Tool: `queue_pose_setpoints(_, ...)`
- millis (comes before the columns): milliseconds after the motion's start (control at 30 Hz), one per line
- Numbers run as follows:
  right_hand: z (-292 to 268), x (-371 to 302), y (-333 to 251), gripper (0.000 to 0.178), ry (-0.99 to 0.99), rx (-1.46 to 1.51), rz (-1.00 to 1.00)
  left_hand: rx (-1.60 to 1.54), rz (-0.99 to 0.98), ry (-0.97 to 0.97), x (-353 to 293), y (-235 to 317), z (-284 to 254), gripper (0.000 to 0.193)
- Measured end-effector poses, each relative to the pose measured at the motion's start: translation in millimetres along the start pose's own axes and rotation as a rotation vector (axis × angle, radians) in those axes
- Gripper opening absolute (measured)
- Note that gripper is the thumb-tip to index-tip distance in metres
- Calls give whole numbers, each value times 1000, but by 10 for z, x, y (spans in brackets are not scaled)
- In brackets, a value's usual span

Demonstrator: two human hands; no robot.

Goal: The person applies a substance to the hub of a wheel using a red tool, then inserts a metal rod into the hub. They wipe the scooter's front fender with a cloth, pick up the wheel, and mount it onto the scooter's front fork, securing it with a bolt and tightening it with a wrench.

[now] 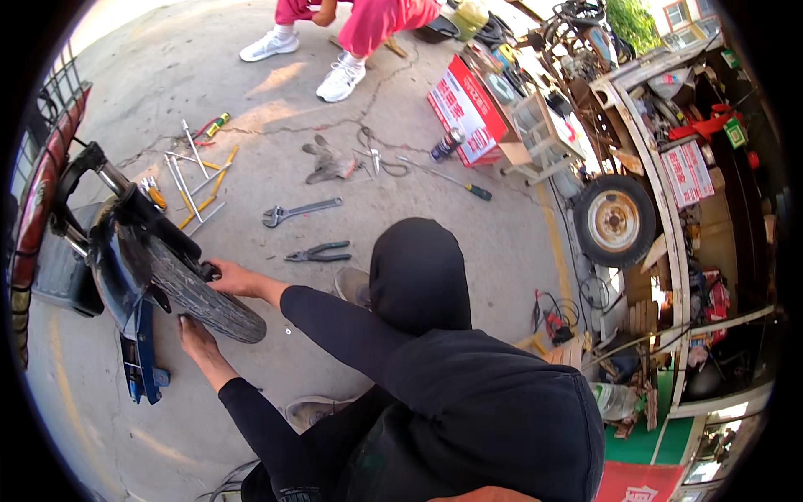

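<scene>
A front wheel with a worn black tyre stands under the dark mudguard and black fork of a vehicle at the left. On the wheel's upper side, my right hand closes its fingers at a small dark part by the fork's lower end. My left hand is at the opposite side of the wheel, its fingers curled and their tips pinched near the hub. What either hand grips is too small or hidden. A blue metal part is beside the mudguard.
Pliers, an adjustable wrench, a grey glove, a screwdriver and several rods lie on the concrete. A spare wheel and a red-white box stand at the right. Someone in pink trousers is at the top.
</scene>
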State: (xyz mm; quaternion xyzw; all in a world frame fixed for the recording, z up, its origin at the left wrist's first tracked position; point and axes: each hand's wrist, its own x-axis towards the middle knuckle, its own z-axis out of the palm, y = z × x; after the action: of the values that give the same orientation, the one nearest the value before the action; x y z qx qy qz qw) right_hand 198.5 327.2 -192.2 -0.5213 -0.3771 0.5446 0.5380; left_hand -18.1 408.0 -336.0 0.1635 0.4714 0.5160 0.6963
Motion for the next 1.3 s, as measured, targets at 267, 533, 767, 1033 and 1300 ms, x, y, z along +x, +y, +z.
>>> queue_pose_setpoints(267,62,-222,-148,66,153,-65,53,255,38,-95,-817,475,933,40)
queue_pose_setpoints(533,119,-177,-18,65,215,-23,57,395,138,-223,-1407,443,979,55)
queue_pose_setpoints(767,84,-199,103,65,221,-71,3,278,14,-140,-902,217,557,54)
queue_pose_setpoints(1033,46,-188,161,73,172,78,38,298,112,-37,-1105,175,677,42)
queue_pose_setpoints(1300,41,-101,11,60,98,76,90,288,239,231,-996,251,784,39)
